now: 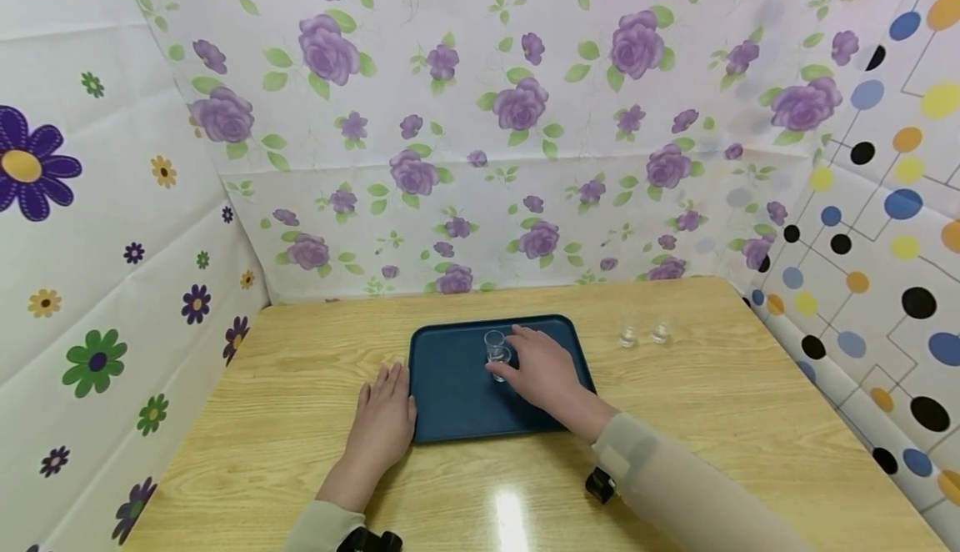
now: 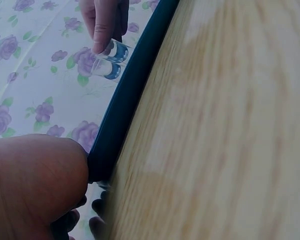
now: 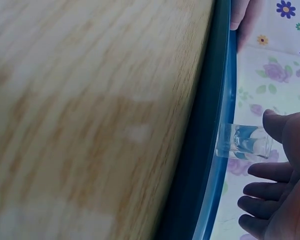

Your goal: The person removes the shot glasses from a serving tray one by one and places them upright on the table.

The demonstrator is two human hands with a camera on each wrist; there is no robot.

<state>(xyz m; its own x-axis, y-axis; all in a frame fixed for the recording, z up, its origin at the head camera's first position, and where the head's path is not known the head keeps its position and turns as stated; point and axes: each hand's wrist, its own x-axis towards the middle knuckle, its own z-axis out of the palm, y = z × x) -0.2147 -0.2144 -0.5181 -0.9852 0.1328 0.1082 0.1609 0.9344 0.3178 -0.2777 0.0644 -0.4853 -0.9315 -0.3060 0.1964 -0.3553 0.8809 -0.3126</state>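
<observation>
Two small clear glasses stand on a dark blue tray right of its middle. The rear glass is just behind the front glass, and they overlap in the head view. My right hand is beside the front glass, with thumb and fingers spread apart. In the right wrist view a gap shows between the thumb and the glass, and the other fingers are extended. My left hand lies with straight fingers on the table along the tray's left edge, the thumb side against the rim.
Two more small clear glasses, a left one and a right one, stand on the wooden table to the right of the tray. Flowered and dotted sheets enclose the table at the back and both sides.
</observation>
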